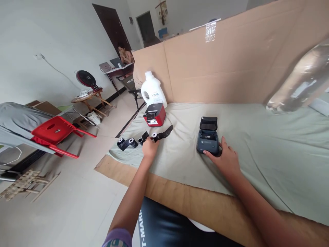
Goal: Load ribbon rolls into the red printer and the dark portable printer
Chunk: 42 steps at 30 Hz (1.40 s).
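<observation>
My left hand (150,148) has its fingers closed at a roll of black ribbon (164,134) with a pale core, whose loose end trails to the right on the cloth. Farther left lies a pair of black ribbon rolls (126,144) joined by a strip. On the right, a small dark portable printer (208,145) stands with its lid tipped up, showing a dark compartment. My right hand (228,157) grips its right side, thumb along the front edge and fingers at the side. Behind the rolls sits a red and black printer (157,116).
A white jug (153,89) stands behind the red printer. A cardboard wall (226,68) closes off the back, with a plastic-wrapped bundle (298,82) at right. Pale cloth (257,137) covers the wooden table (180,192). A red chair (58,132) and a seated person (125,56) are at left.
</observation>
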Each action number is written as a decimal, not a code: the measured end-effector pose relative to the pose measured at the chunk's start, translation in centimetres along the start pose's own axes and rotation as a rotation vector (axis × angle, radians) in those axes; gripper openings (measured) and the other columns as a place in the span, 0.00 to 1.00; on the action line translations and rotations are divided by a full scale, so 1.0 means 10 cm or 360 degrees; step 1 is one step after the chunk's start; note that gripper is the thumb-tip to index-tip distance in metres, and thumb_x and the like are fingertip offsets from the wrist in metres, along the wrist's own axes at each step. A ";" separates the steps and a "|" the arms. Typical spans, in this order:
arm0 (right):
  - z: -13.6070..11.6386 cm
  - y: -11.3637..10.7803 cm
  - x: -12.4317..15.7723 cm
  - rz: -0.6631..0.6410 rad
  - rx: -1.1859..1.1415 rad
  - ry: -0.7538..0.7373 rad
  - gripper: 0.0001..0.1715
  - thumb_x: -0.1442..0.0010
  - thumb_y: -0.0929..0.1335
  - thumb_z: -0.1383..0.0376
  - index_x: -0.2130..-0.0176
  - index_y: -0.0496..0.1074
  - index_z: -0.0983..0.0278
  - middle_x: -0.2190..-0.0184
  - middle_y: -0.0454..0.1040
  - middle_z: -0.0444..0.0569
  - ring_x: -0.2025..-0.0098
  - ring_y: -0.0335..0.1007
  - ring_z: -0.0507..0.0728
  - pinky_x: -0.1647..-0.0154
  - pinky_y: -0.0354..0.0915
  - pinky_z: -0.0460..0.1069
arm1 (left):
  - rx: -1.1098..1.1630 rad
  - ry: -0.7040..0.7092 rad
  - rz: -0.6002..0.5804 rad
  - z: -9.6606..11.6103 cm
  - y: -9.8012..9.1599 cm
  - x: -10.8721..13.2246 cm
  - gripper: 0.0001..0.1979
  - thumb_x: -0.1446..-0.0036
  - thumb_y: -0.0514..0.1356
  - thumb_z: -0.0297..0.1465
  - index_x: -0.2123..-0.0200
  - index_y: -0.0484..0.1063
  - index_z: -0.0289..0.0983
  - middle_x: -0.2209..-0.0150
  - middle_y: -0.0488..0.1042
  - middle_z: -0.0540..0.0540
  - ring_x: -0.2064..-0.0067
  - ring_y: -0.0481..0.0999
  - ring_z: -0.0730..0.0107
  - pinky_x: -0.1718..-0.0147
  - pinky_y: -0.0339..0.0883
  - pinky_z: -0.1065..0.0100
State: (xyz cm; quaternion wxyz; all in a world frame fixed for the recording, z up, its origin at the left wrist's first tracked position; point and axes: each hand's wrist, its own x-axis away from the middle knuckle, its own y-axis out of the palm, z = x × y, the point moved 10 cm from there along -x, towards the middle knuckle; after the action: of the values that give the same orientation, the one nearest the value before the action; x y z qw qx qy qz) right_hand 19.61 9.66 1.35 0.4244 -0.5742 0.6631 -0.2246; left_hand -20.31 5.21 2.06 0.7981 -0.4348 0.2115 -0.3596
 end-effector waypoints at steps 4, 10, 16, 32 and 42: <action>0.00 0.00 -0.01 -0.0023 -0.0016 0.0011 0.60 0.43 0.66 0.40 0.29 0.47 0.73 0.47 0.76 0.64 0.48 0.70 0.72 0.50 0.59 0.60 | 0.0008 -0.0085 0.0062 -0.27 -0.25 0.18 0.29 0.44 0.63 0.43 0.44 0.63 0.36 0.63 0.81 0.39 0.53 0.80 0.47 0.60 0.67 0.60; 0.00 0.00 0.00 0.0000 -0.0013 0.0015 0.59 0.44 0.68 0.42 0.30 0.49 0.73 0.46 0.76 0.63 0.49 0.70 0.70 0.49 0.59 0.59 | -0.0018 -0.0218 0.0118 -0.65 -0.42 0.02 0.24 0.43 0.60 0.49 0.52 0.70 0.37 0.64 0.80 0.37 0.52 0.79 0.43 0.59 0.66 0.58; 0.01 0.02 0.01 -0.0011 -0.0027 0.0038 0.57 0.45 0.69 0.42 0.30 0.52 0.70 0.47 0.77 0.61 0.50 0.71 0.71 0.50 0.59 0.59 | 0.0046 -0.0033 0.0234 -0.39 -0.55 -0.05 0.16 0.45 0.60 0.47 0.70 0.72 0.39 0.70 0.78 0.42 0.62 0.80 0.50 0.64 0.67 0.61; -0.02 0.02 -0.01 -0.0090 -0.0013 0.0036 0.54 0.46 0.72 0.43 0.32 0.57 0.67 0.44 0.75 0.61 0.50 0.72 0.71 0.50 0.61 0.59 | 0.0961 0.1224 -0.1515 2.75 0.89 0.76 0.23 0.48 0.67 0.46 0.57 0.80 0.33 0.60 0.79 0.43 0.60 0.75 0.66 0.59 0.67 0.66; 0.00 0.01 0.00 -0.0098 -0.0062 0.0061 0.51 0.46 0.72 0.44 0.33 0.59 0.63 0.46 0.76 0.58 0.49 0.72 0.70 0.49 0.61 0.59 | 0.0608 0.1531 -0.1081 2.62 1.24 0.57 0.15 0.41 0.63 0.39 0.56 0.80 0.38 0.58 0.80 0.46 0.59 0.75 0.64 0.56 0.68 0.64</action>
State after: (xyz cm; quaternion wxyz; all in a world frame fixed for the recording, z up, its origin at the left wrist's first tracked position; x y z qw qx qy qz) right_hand 19.51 9.74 1.27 0.3932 -0.5980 0.6574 -0.2357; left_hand 5.24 19.61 5.43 0.5182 -0.1164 0.3292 -0.7808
